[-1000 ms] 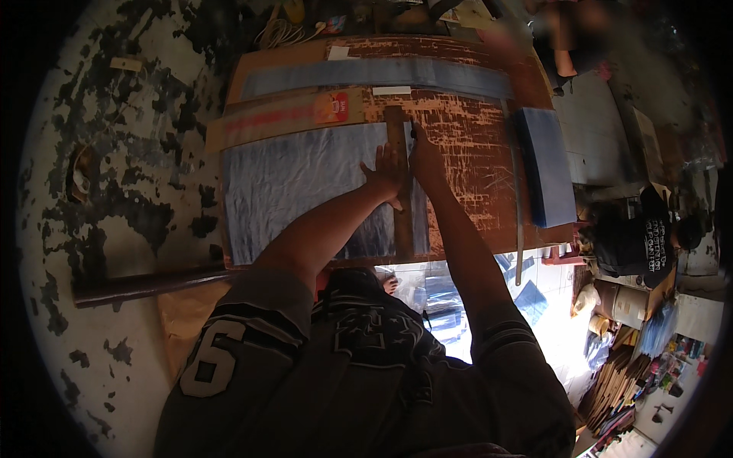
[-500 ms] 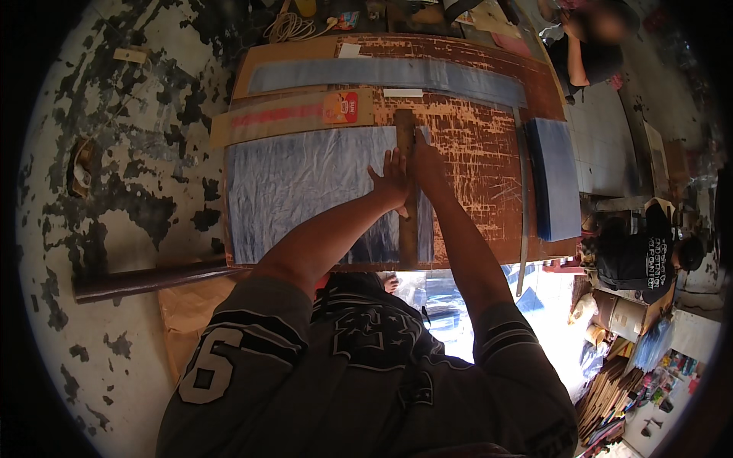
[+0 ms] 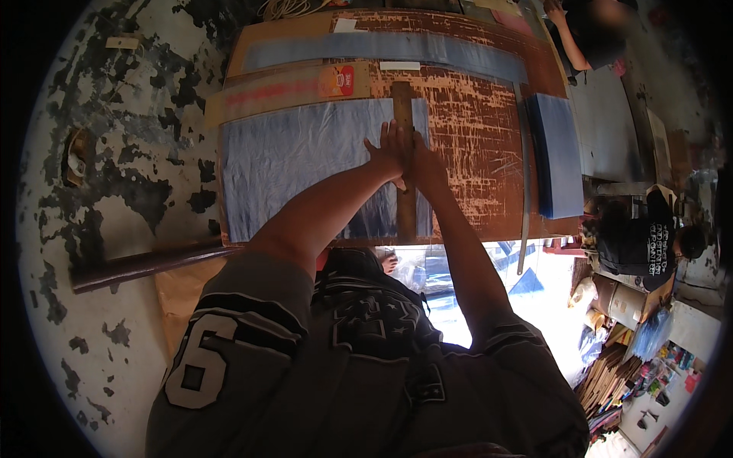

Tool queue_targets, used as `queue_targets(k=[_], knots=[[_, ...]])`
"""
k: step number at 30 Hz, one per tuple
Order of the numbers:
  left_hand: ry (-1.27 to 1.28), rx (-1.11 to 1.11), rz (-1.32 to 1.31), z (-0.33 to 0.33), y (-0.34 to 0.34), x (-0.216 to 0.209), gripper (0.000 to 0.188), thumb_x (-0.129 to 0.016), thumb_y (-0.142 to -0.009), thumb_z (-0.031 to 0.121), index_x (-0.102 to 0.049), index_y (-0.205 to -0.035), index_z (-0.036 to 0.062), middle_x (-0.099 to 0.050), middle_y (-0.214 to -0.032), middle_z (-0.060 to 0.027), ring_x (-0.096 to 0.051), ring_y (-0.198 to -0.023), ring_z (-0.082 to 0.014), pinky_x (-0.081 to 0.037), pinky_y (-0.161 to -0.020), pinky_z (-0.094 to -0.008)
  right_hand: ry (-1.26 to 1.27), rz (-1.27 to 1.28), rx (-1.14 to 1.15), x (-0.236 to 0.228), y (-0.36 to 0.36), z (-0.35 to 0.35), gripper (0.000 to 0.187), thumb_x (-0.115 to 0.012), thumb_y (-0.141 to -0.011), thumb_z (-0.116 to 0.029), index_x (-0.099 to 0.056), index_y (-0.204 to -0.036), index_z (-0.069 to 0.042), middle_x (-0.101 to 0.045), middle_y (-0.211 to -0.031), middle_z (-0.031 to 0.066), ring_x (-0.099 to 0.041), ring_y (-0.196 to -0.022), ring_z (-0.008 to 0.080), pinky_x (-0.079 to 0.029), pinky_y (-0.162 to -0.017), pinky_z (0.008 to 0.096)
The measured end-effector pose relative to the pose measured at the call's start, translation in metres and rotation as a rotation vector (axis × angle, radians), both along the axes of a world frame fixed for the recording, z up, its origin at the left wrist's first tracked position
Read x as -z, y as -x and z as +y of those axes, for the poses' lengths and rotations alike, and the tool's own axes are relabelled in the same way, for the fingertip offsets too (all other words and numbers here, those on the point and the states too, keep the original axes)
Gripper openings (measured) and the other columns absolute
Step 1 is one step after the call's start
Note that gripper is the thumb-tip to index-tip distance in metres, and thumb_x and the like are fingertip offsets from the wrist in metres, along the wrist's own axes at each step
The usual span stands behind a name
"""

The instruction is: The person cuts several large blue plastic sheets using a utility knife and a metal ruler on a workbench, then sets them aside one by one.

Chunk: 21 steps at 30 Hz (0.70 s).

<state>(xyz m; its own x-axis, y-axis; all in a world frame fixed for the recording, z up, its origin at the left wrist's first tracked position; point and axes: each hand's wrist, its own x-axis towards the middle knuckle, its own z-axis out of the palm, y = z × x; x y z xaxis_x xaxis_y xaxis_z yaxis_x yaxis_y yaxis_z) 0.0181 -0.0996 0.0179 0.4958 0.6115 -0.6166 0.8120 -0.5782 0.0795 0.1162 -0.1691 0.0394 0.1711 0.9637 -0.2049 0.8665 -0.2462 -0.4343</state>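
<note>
A bluish, creased plastic sheet (image 3: 298, 153) lies flat on the worn brown table (image 3: 481, 168). Across its right part runs a narrow brown straightedge strip (image 3: 405, 214), pointing away from me. My left hand (image 3: 388, 155) presses on this strip with its fingers spread. Close against the strip's right edge, my right hand (image 3: 429, 166) is closed, fingers curled downward. Whatever it grips is hidden by the hand. A slim band of the sheet shows to the right of the strip, beyond and below my right hand.
A thick blue stack of sheets (image 3: 556, 156) sits at the table's right edge beside a long thin metal ruler (image 3: 524, 175). Cardboard (image 3: 286, 90) and a long bluish strip (image 3: 321, 52) lie farther back. Other people are at the far right (image 3: 569, 34) and right (image 3: 637, 240).
My right hand has slid toward me along the straightedge strip. The left hand stays pressed in place. The whole view has shifted, so the table appears higher.
</note>
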Motion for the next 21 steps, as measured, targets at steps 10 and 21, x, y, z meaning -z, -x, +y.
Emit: queue_targets(k=[10, 21], knots=[[-0.012, 0.016, 0.061, 0.004, -0.004, 0.008, 0.152, -0.086, -0.058, 0.062, 0.015, -0.151, -0.0032, 0.028, -0.155, -0.027, 0.023, -0.144, -0.0465, -0.02, -0.105, -0.0769, 0.148, 0.1, 0.104, -0.014, 0.03, -0.142, 0.067, -0.056, -0.089, -0.011, -0.026, -0.149, -0.01, -0.067, -0.079, 0.0268, -0.068, -0.077, 0.0444, -0.053, -0.062, 0.0519], [0.014, 0.027, 0.078, 0.008, -0.006, 0.007, 0.152, -0.085, -0.058, 0.064, 0.015, -0.151, -0.0028, 0.027, -0.156, -0.0265, 0.021, -0.144, -0.0456, -0.02, -0.107, -0.0756, 0.216, 0.111, 0.117, -0.01, 0.045, -0.22, 0.08, -0.05, -0.084, 0.0, -0.02, -0.156, -0.019, -0.064, -0.073, 0.0246, -0.066, -0.07, 0.04, -0.051, -0.064, 0.0518]])
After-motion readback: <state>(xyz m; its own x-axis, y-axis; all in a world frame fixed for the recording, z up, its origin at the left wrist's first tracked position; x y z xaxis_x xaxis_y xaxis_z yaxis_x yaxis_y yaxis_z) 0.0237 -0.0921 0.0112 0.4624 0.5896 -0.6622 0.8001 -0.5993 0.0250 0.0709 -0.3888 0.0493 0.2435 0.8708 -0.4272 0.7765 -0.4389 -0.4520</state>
